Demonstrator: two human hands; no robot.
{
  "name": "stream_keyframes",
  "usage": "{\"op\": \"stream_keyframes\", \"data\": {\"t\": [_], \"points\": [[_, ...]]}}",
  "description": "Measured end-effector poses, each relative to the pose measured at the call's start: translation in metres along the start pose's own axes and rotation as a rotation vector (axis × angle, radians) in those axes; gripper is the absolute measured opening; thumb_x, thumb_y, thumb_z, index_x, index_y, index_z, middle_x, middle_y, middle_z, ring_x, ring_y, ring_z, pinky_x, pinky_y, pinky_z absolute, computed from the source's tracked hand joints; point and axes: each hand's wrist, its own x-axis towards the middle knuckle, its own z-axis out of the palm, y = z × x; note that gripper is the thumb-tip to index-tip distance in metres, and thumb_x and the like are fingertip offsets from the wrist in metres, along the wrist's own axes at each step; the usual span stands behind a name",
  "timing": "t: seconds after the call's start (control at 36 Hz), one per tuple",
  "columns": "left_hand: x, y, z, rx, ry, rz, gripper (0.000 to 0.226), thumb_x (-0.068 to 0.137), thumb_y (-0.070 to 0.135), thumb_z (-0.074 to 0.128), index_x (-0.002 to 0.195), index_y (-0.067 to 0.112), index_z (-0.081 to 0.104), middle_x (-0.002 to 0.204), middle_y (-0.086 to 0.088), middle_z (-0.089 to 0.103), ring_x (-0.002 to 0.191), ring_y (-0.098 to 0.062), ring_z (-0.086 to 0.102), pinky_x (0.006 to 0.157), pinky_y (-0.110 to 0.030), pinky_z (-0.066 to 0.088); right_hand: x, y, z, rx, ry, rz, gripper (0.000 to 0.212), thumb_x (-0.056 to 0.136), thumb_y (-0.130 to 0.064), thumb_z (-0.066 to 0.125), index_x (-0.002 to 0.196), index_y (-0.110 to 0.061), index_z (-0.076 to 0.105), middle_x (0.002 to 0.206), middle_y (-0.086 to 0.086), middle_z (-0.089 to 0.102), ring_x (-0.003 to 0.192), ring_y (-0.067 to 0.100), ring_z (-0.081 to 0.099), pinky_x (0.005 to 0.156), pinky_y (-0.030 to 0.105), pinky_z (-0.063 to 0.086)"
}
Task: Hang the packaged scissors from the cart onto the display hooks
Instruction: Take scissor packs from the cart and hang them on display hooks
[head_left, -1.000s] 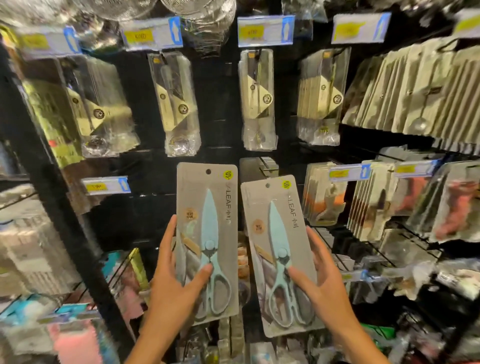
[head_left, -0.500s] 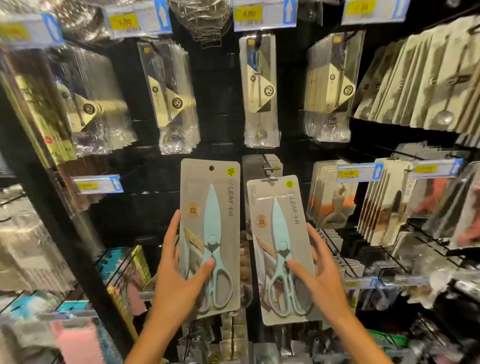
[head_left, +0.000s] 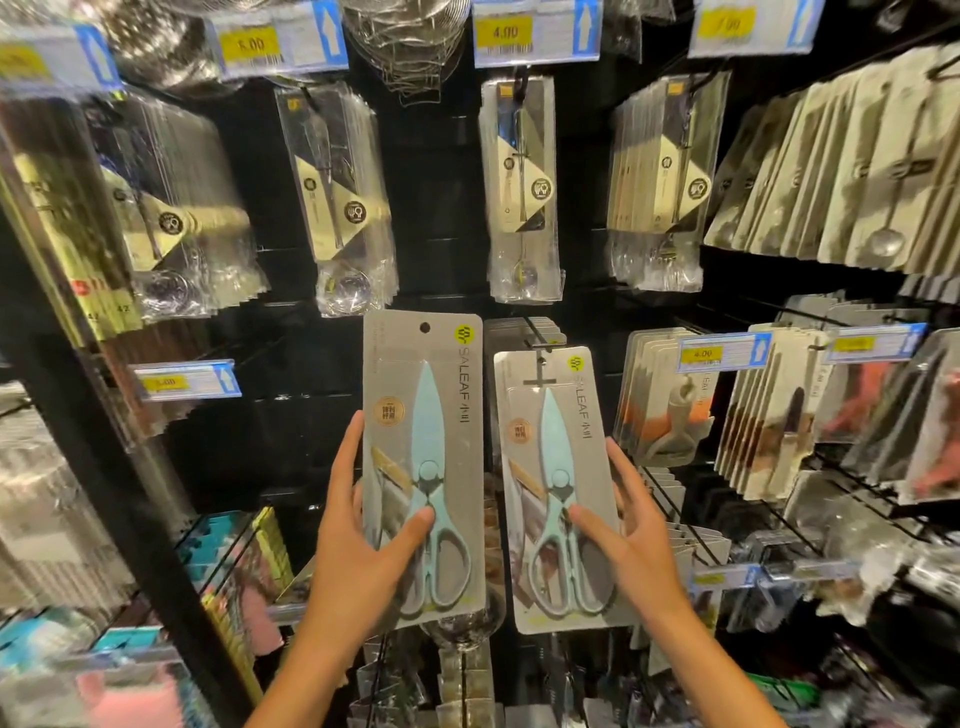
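Two upright grey scissor packs (head_left: 423, 457) (head_left: 558, 483), mint-green scissors, side by side

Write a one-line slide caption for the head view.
Each hand holds a packaged scissors before the display hooks.

Two bare forearms in frame from below, no sleeves visible. Left hand (head_left: 363, 551) and right hand (head_left: 636, 545) ungloved. No rings, watch or bracelets seen on fingers or wrists. Nails short, unpainted where visible. Rest of person out of frame.
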Motion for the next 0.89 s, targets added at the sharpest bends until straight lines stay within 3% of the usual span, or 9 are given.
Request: {"op": "stream_keyframes", "data": {"t": [0.08,0.22,0.31,0.36,0.47,0.53,0.61,0.78,0.89], "points": [[0.003,-0.002,0.0,-0.003,0.003,0.008,0.102,0.08,0.015,0.081,0.15,0.059,0.021,0.154,0.019,0.042,0.137,-0.018,0.05,0.108,-0.056,0.046,0.004,0.003,0.0,-0.006,-0.006,0.004,0.079,0.089,-0.001,0.07,0.151,-0.034,0.035,0.121,-0.038,0.062,0.116,0.0,0.064,0.085,0.018,0.056],[0.008,-0.006,0.002,-0.01,0.005,0.013,0.102,0.081,0.013,0.081,0.151,0.058,0.02,0.156,0.019,0.039,0.139,-0.017,0.048,0.108,-0.056,0.047,0.008,0.012,0.003,-0.023,-0.021,0.004,0.084,0.09,-0.008,0.072,0.152,-0.047,0.032,0.145,-0.022,0.053,0.125,0.01,0.061,0.098,0.046,0.056],[0.012,-0.007,0.002,-0.009,0.002,0.012,0.103,0.081,0.015,0.081,0.15,0.06,0.02,0.156,0.014,0.042,0.138,-0.021,0.05,0.107,-0.057,0.047,0.012,0.019,0.004,-0.035,-0.04,-0.009,0.084,0.092,-0.009,0.07,0.151,-0.051,0.029,0.152,-0.02,0.045,0.129,0.01,0.058,0.102,0.049,0.054],[0.014,-0.007,0.002,-0.015,0.002,0.011,0.103,0.08,0.015,0.081,0.15,0.06,0.02,0.156,0.015,0.04,0.139,-0.02,0.048,0.107,-0.058,0.047,0.016,0.023,0.005,-0.041,-0.048,-0.01,0.085,0.093,-0.008,0.069,0.151,-0.053,0.027,0.155,-0.019,0.042,0.129,0.004,0.056,0.102,0.043,0.054],[0.017,-0.007,0.001,-0.015,0.005,0.022,0.102,0.081,0.014,0.081,0.151,0.058,0.021,0.157,0.024,0.034,0.142,-0.015,0.044,0.11,-0.056,0.045,0.026,0.031,0.007,-0.139,-0.073,-0.022,0.085,0.097,-0.012,0.064,0.153,-0.054,0.017,0.156,-0.024,0.035,0.124,-0.015,0.051,0.093,0.015,0.051],[0.018,-0.007,0.0,-0.015,0.004,0.023,0.102,0.08,0.017,0.081,0.151,0.058,0.02,0.157,0.024,0.034,0.142,-0.015,0.044,0.109,-0.057,0.045,0.033,0.035,0.01,-0.233,-0.078,-0.034,0.084,0.099,-0.021,0.062,0.153,-0.058,0.009,0.157,-0.025,0.032,0.125,-0.016,0.048,0.096,0.012,0.047],[0.02,-0.007,-0.001,-0.009,-0.004,0.03,0.102,0.08,0.016,0.08,0.15,0.059,0.02,0.157,0.021,0.037,0.141,-0.017,0.045,0.109,-0.057,0.045,0.044,0.043,0.014,-0.345,-0.084,-0.034,0.082,0.101,-0.032,0.057,0.15,-0.062,-0.002,0.161,-0.016,0.032,0.134,0.004,0.05,0.107,0.032,0.048],[0.021,-0.005,-0.006,0.0,0.007,0.047,0.101,0.081,0.015,0.08,0.15,0.059,0.021,0.156,0.023,0.037,0.141,-0.014,0.045,0.111,-0.055,0.044,0.068,0.056,0.021,-0.466,-0.097,-0.029,0.085,0.099,-0.046,0.053,0.147,-0.063,-0.014,0.161,-0.004,0.037,0.132,0.023,0.056,0.101,0.053,0.053],[0.021,-0.004,-0.009,0.01,0.026,0.05,0.101,0.079,0.02,0.08,0.15,0.058,0.021,0.157,0.025,0.033,0.143,-0.012,0.042,0.112,-0.055,0.042,0.075,0.062,0.025,-0.486,-0.087,-0.012,0.085,0.097,-0.05,0.054,0.149,-0.061,-0.013,0.161,-0.001,0.034,0.139,0.024,0.048,0.104,0.056,0.05]]}}
